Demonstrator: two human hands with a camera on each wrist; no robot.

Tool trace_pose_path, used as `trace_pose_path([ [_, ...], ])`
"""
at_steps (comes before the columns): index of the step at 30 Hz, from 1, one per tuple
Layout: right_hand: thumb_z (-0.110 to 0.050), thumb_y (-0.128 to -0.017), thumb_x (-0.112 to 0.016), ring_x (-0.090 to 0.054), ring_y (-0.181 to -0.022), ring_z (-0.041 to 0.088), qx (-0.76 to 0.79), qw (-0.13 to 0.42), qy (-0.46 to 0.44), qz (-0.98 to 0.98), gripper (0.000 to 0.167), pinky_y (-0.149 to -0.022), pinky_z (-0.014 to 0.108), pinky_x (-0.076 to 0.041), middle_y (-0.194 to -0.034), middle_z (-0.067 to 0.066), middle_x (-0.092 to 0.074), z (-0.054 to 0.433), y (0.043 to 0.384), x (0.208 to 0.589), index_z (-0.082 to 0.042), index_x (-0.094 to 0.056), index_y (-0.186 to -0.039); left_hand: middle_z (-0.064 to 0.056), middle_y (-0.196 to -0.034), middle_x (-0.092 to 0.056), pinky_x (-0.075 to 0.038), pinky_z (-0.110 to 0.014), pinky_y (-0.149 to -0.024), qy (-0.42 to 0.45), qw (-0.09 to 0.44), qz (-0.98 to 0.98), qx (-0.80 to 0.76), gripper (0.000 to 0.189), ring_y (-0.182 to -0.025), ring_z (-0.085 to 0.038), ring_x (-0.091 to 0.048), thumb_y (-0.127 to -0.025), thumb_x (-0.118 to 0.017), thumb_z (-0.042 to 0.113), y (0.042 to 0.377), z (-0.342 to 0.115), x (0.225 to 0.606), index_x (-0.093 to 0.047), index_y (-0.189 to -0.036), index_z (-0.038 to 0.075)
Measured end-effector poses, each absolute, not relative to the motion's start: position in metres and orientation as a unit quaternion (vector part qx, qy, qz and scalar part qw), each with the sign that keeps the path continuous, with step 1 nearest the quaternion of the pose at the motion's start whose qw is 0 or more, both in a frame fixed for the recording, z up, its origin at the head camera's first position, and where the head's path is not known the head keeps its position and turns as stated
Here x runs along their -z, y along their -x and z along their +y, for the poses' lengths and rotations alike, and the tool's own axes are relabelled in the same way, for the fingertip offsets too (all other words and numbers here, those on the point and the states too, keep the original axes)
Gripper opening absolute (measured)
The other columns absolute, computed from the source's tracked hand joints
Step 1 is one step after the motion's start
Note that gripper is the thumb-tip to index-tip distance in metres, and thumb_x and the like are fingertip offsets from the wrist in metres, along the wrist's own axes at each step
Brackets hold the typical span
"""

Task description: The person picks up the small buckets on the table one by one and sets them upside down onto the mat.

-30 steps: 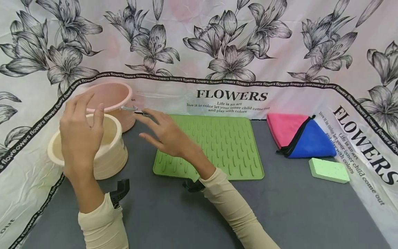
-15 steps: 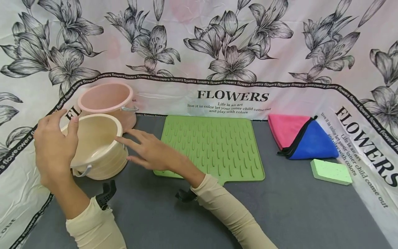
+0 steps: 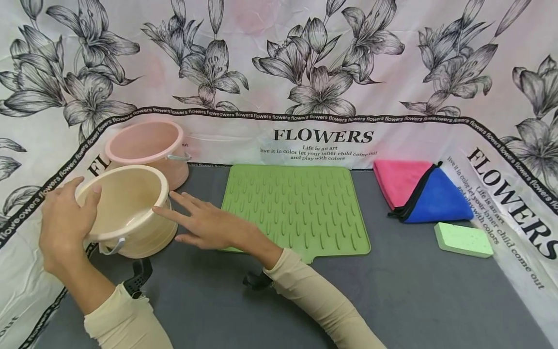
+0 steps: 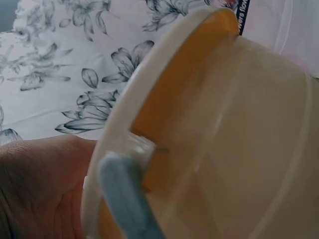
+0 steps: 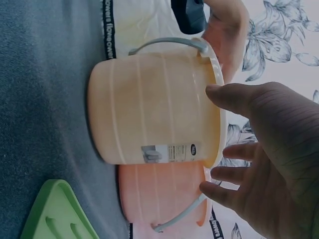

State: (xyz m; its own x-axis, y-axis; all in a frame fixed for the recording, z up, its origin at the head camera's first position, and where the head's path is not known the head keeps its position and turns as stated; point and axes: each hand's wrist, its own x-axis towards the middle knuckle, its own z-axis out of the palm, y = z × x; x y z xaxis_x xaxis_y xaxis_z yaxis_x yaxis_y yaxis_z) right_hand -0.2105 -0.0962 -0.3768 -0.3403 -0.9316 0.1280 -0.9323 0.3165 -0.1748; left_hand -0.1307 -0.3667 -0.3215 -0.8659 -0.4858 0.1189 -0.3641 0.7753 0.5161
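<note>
A cream bucket (image 3: 144, 232) with a grey handle stands upright at the left, its handle hanging down at the front. My left hand (image 3: 67, 228) is at the left side of its rim, thumb and fingers spread and overlapping the rim in the head view. In the left wrist view, the bucket's rim hides the fingers of that hand. On the bucket's right side, my right hand (image 3: 209, 225) reaches out with straight, spread fingers right at the wall below the rim. The right wrist view shows the right thumb (image 5: 234, 97) over the rim's edge.
Behind the cream bucket stands a pink bucket (image 3: 172, 169). A green ridged mat (image 3: 296, 213) lies in the middle of the grey table (image 3: 405, 300). To the right are a folded pink and blue cloth (image 3: 440, 198) and a light green sponge (image 3: 463, 240). A flowered sheet (image 3: 244, 58) hangs behind.
Both hands have moved left and down, the left from over the cream bucket to its left rim, the right from near the pink bucket to the cream one's right side.
</note>
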Motion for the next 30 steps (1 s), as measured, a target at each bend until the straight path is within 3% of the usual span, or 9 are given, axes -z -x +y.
trace_pose_path([
  [7,-0.040,-0.110,-0.051,-0.020,-0.163,0.038,-0.115,-0.021,-0.580,-0.806,0.074,-0.129,0.048,-0.034,-0.178,0.014,-0.002,-0.096,0.209,0.380,-0.030,-0.009,-0.170,-0.044,-0.162,-0.021,-0.031,-0.079,-0.112,-0.270,0.102,-0.920,0.265,0.073,-0.149,-0.064,-0.025,-0.109,-0.031,0.048,0.131,-0.370,0.329,-0.017,-0.166,0.004],
  [16,-0.039,-0.108,-0.053,-0.017,-0.164,0.034,-0.105,-0.047,-0.587,-0.802,0.078,-0.126,0.046,-0.039,-0.178,0.007,0.012,-0.100,0.207,0.386,-0.035,-0.005,-0.169,-0.039,-0.164,-0.020,-0.031,-0.080,-0.110,-0.318,0.071,-0.901,0.286,0.078,-0.146,-0.068,-0.024,-0.108,-0.031,0.048,0.127,-0.377,0.331,-0.004,-0.167,0.004],
  [26,-0.037,-0.107,-0.057,-0.014,-0.164,0.035,-0.121,-0.059,-0.594,-0.793,0.082,-0.129,0.041,-0.035,-0.176,0.006,0.020,-0.100,0.206,0.388,-0.032,-0.005,-0.170,-0.044,-0.158,-0.027,-0.036,-0.079,-0.104,-0.315,0.067,-0.909,0.265,0.078,-0.138,-0.070,-0.029,-0.108,-0.030,0.049,0.130,-0.382,0.337,-0.011,-0.164,-0.002],
  [30,-0.037,-0.107,-0.058,-0.011,-0.165,0.036,-0.127,-0.071,-0.594,-0.791,0.084,-0.129,0.042,-0.034,-0.175,0.005,0.025,-0.101,0.207,0.389,-0.031,-0.003,-0.170,-0.044,-0.157,-0.030,-0.037,-0.079,-0.103,-0.315,0.069,-0.911,0.257,0.073,-0.137,-0.070,-0.031,-0.108,-0.032,0.042,0.131,-0.382,0.338,-0.017,-0.163,-0.004],
])
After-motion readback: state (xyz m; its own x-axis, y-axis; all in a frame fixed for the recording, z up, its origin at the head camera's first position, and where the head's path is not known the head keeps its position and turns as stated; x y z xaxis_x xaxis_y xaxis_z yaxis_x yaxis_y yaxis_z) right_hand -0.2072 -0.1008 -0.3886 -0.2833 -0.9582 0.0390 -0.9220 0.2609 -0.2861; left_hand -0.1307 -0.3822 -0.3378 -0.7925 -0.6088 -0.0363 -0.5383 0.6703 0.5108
